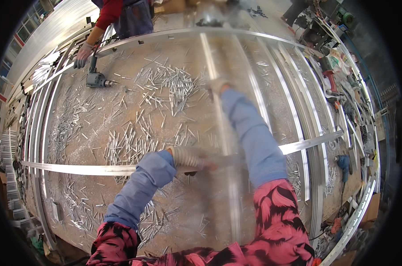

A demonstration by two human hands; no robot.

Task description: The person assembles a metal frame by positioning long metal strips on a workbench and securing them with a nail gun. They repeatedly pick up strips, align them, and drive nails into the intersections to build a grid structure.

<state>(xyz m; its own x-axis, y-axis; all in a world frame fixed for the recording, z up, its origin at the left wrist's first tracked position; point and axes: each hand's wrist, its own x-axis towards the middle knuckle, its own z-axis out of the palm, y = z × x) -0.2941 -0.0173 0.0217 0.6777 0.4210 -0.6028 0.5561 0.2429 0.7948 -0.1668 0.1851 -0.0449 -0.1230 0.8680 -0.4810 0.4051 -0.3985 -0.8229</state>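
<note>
My gloved left hand point(187, 158) grips a crosswise aluminium bar point(88, 169) near the middle of the work table point(121, 96). Its fingers are blurred, and a small dark thing shows beneath them. Farther out, my gloved right hand point(218, 85) is closed around a lengthwise aluminium profile point(228, 186), blurred along much of its length. This profile meets the crosswise bar just right of my left hand; which one lies on top is hard to tell. Many short metal tubes or pins point(131, 144) are strewn over the tabletop to the left.
Across the table, a co-worker's gloved hand point(83, 55) hangs beside a corded power drill point(96, 79). A long aluminium rail point(174, 36) borders the far side. More profiles point(289, 99) lie on the right, near a red power tool point(329, 76) and a blue one point(343, 164).
</note>
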